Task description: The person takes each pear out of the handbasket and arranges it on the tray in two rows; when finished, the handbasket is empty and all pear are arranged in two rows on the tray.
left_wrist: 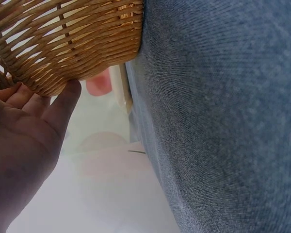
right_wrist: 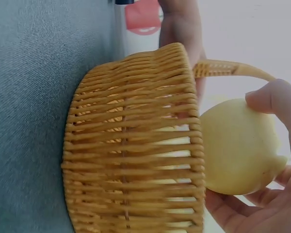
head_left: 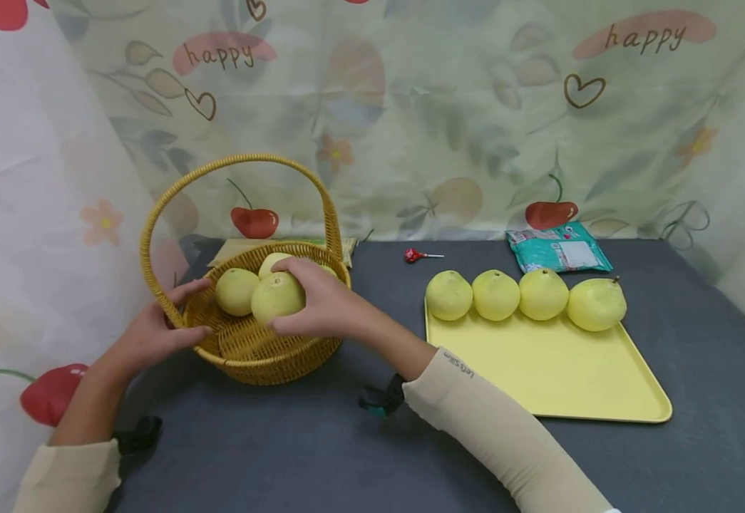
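Note:
A wicker basket (head_left: pixel 263 372) with a tall arched handle stands on the left of the table. My left hand (head_left: pixel 154 331) grips its left rim near the handle's base; in the left wrist view, thumb and fingers (left_wrist: pixel 63 104) reach the wicker edge. My right hand (head_left: pixel 321 299) holds a pale yellow-green pear (head_left: pixel 276 301) over the basket, thumb on one side and fingers on the other. In the right wrist view that pear (right_wrist: pixel 237 150) shows just past the rim. Another pear (head_left: pixel 235 292) lies inside the basket, with more partly hidden behind my right hand.
A yellow tray (head_left: pixel 539 377) lies to the right, with several pears (head_left: pixel 496 295) in a row along its far edge. Behind it is a teal packet (head_left: pixel 558 249). A red lollipop (head_left: pixel 413 256) lies mid-table, and a tan flat packet (head_left: pixel 234 249) behind the basket.

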Demonstrator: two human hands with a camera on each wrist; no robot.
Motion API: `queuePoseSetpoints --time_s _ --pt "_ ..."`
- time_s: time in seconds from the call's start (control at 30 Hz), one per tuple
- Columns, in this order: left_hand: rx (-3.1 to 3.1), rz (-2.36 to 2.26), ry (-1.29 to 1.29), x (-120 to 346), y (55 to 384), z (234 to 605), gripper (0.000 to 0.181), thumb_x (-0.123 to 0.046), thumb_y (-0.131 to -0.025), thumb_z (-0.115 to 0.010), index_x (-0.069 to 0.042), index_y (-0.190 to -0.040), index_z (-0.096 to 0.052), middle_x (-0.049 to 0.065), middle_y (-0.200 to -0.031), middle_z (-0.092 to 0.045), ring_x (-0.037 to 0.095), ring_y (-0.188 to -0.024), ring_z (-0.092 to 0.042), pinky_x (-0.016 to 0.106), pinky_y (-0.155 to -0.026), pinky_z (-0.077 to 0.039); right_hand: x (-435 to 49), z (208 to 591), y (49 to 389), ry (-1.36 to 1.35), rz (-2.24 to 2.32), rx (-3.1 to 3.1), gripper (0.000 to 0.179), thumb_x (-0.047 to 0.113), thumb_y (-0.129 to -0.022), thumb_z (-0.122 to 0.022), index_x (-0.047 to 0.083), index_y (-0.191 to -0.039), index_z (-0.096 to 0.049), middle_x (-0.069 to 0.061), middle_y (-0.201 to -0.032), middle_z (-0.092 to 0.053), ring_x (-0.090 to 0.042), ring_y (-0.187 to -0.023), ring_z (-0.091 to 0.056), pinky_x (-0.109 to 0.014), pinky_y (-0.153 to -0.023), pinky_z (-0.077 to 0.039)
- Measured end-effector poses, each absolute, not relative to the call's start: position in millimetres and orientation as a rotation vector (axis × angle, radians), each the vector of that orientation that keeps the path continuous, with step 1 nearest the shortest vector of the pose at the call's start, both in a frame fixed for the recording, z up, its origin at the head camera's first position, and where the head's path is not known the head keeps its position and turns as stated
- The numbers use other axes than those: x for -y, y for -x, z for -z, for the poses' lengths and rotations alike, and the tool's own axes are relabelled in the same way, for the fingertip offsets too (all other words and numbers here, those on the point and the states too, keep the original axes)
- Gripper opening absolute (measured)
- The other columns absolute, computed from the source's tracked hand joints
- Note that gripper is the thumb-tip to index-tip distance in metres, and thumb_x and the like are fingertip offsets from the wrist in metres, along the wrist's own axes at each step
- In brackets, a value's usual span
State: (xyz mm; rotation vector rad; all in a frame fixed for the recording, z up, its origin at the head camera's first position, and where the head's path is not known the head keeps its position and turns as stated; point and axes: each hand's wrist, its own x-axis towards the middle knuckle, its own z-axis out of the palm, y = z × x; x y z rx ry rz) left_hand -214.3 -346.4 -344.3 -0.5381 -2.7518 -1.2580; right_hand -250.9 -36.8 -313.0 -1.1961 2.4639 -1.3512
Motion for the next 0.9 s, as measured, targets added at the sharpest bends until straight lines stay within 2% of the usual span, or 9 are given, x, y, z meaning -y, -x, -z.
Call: queuePoseSetpoints --time_s 0.23,0.43,0.9 --pt "2.755 1.261 0.526 347.3 214.2 345.3 0.072 -0.011 -0.091 -0.074 -0.002 -0.153 -0.038 0.025 -0.154 -0.034 0.041 -0.134 -0.035 0.007 -0.086 -0.035 9.4 311.3 240.0 1.185 1.404 -2.501 0.070 0.024 -0.082 -0.080 0.014 -0.144 -0.048 -0.002 -0.139 -0.048 -0.016 -0.105 -0.054 -0.033 -0.078 -0.051" --pt "2.771 1.288 0.500 347.2 213.7 343.1 0.074 -0.013 -0.091 -0.075 -0.004 -0.154 -0.037 0.023 -0.156 -0.031 0.040 -0.137 -0.032 0.007 -0.086 -0.036 -18.1 312.0 231.9 1.178 1.460 -2.502 0.069 0.022 -0.080 -0.081 0.014 -0.142 -0.050 0.001 -0.132 -0.051 -0.015 -0.105 -0.055 -0.035 -0.079 -0.052" --pt "2.784 1.276 0.517 348.3 214.5 342.7 0.074 -0.013 -0.091 -0.075 -0.003 -0.154 -0.036 0.024 -0.157 -0.030 0.041 -0.138 -0.028 0.005 -0.086 -0.033 -94.6 320.8 218.5 1.087 1.340 -2.666 0.067 0.024 -0.079 -0.084 0.011 -0.137 -0.053 0.000 -0.129 -0.053 -0.016 -0.105 -0.056 -0.039 -0.085 -0.050"
